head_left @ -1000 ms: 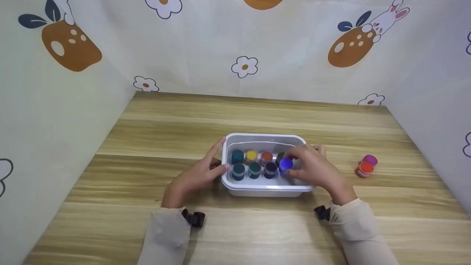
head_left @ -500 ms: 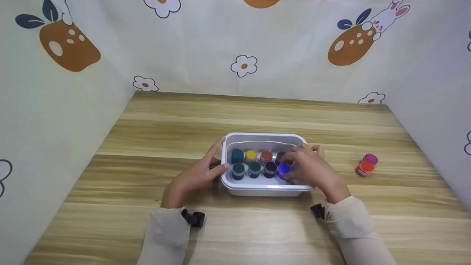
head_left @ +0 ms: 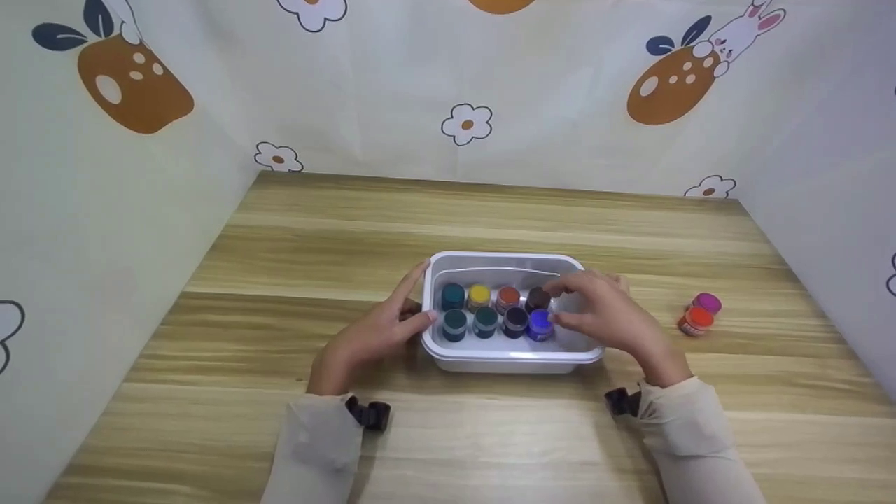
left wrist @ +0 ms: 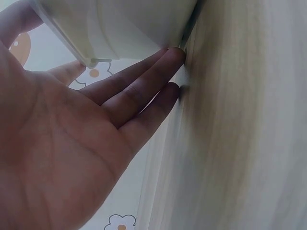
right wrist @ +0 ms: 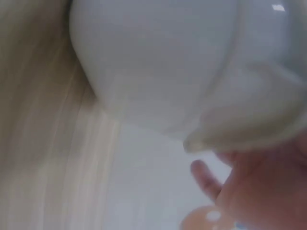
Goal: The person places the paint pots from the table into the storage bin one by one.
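In the head view a white plastic box (head_left: 514, 356) holds two rows of small paint pots. My left hand (head_left: 374, 338) lies along the box's left side, thumb and index finger at the rim. The left wrist view shows the other fingers (left wrist: 139, 91) extended, their tips near the foot of the box wall. Over the right rim reaches my right hand (head_left: 605, 311), its fingers loosely bent and spread. Its thumb tip is right at the blue paint pot (head_left: 540, 326), front right; the index fingertip is by the dark brown pot (head_left: 538, 299) behind.
To the right of the box, a red paint pot (head_left: 696, 321) and a magenta one (head_left: 707, 303) stand close together on the wooden table (head_left: 490, 434). Also in the box are a yellow pot (head_left: 479, 297), an orange-red pot (head_left: 508, 299) and several dark ones.
The blue paint pot has settled into the front row at the right end. My right hand has let go of it and drawn slightly right; the left hand has stayed put.
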Demonstrator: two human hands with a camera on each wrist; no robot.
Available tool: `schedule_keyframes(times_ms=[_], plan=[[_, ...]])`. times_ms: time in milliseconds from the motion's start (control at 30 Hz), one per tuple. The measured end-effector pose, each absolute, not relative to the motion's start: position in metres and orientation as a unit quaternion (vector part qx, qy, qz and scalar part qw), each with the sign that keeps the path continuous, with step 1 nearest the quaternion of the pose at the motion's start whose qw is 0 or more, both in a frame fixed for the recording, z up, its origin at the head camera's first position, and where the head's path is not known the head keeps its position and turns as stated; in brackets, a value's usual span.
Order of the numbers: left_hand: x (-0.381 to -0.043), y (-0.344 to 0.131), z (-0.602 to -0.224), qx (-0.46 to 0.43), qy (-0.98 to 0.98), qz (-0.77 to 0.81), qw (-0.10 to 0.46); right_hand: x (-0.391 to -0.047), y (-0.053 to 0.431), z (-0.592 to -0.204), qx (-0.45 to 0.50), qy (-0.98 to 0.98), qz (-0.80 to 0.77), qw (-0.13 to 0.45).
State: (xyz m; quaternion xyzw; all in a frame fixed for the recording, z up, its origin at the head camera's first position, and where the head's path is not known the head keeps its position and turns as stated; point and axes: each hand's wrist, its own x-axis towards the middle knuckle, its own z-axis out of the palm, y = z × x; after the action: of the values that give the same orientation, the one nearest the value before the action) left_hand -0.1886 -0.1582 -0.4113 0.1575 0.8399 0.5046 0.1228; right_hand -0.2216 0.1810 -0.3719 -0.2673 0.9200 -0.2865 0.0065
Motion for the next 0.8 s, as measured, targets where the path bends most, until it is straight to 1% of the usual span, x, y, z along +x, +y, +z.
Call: schedule_keyframes(times_ms=[133, 267, 367, 467, 533, 667, 800], plan=[[-0.189, -0.158, -0.411, 0.159, 0.842, 0.5, 0.121, -0.221, 0.203, -0.367, -0.245, 0.908, -0.337, -0.037], [-0.189, -0.158, -0.412, 0.167, 0.841, 0.501, 0.116, -0.219, 0.233, -0.363, -0.202, 0.907, -0.362, -0.078], [-0.189, -0.158, -0.413, 0.177, 0.837, 0.505, 0.113, -0.217, 0.261, -0.36, -0.153, 0.909, -0.372, -0.106], [-0.19, -0.158, -0.414, 0.186, 0.832, 0.51, 0.113, -0.216, 0.291, -0.362, -0.099, 0.911, -0.384, -0.118], [-0.19, -0.157, -0.414, 0.18, 0.834, 0.509, 0.113, -0.215, 0.308, -0.365, -0.064, 0.912, -0.389, -0.114], [-0.189, -0.157, -0.413, 0.167, 0.837, 0.508, 0.116, -0.212, 0.333, -0.375, -0.003, 0.921, -0.381, -0.081], [-0.189, -0.156, -0.413, 0.151, 0.841, 0.505, 0.119, -0.211, 0.347, -0.386, 0.02, 0.925, -0.377, -0.05]])
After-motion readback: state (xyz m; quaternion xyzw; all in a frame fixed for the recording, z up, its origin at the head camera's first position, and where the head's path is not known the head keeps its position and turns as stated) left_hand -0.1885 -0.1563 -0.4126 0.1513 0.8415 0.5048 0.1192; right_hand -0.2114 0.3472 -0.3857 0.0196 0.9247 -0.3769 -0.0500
